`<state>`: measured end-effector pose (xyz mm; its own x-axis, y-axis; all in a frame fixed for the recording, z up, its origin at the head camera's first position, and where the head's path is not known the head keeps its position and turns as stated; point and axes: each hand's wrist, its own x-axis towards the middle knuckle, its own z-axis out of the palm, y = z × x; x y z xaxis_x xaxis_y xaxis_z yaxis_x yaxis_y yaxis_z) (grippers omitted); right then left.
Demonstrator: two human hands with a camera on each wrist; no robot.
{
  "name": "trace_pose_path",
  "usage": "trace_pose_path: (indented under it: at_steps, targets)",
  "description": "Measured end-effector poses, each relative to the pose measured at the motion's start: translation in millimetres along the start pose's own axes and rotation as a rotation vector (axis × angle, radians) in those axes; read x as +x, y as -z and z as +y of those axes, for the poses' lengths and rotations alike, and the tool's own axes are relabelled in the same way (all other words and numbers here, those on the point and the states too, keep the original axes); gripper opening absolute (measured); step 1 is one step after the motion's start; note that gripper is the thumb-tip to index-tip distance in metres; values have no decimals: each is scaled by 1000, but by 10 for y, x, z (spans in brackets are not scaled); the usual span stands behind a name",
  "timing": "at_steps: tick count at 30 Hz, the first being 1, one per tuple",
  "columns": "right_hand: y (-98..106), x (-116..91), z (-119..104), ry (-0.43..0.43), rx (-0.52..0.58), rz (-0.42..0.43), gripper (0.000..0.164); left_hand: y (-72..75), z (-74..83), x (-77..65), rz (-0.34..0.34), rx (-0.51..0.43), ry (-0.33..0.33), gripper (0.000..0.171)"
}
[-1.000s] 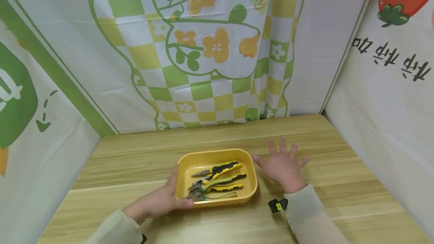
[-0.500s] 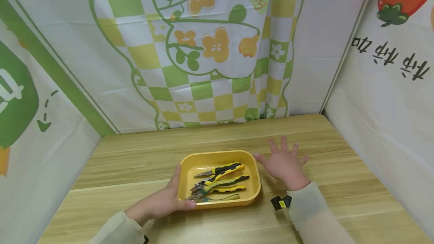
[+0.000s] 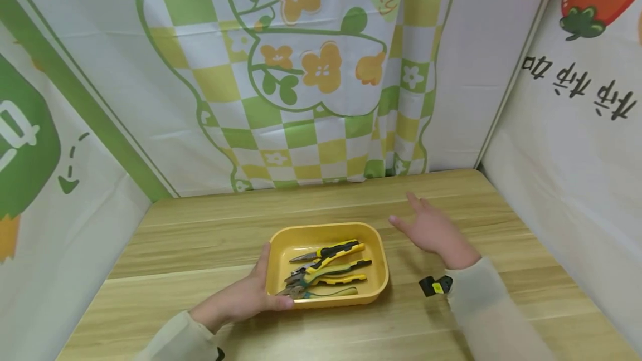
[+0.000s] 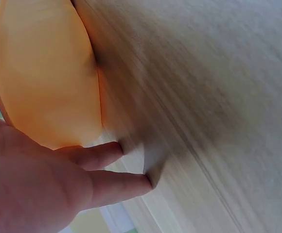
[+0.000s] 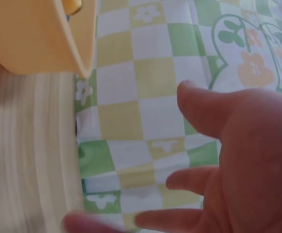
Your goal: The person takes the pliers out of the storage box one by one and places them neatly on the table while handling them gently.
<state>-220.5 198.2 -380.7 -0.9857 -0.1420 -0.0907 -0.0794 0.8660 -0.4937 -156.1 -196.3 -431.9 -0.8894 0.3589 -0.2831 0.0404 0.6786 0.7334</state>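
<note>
A yellow plastic bin sits on the wooden table, with several pliers with yellow, black and green handles lying in it, jaws toward the left. My left hand rests on the bin's near left corner, thumb along the front rim and fingers along the left end. In the left wrist view two straight fingers reach past the bin wall to the tabletop. My right hand holds nothing and hovers right of the bin, its fingers spread in the right wrist view.
A printed curtain hangs behind the table's back edge. White printed sheets enclose the sides. Bare wooden tabletop surrounds the bin. A black strap device is at my right wrist.
The bin has slid slightly right together with my left hand. My right hand has moved right and turned, so fewer of its fingers show in the head view. The pliers keep their arrangement.
</note>
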Motion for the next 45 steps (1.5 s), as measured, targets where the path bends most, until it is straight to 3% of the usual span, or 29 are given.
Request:
trace_pose_path:
  at_steps: [8,15,21,27,35,45]
  targets:
    - [159,-16,77,92,119,-41,89,-20,43,18,-5,-24,3,141]
    - [196,-5,106,81,369,-148,77,-50,78,18,-15,-44,17,141]
    - [241,-11,27,74,462,-241,71,-88,83,15,-8,-15,16,140]
    - [202,-3,-102,67,429,-326,58,-117,112,12,-3,-38,12,140]
    - [43,10,-323,138,323,-492,40,-123,95,29,-5,-30,1,140]
    - [-160,70,-550,200,65,-544,23,-123,109,27,-6,-16,7,140]
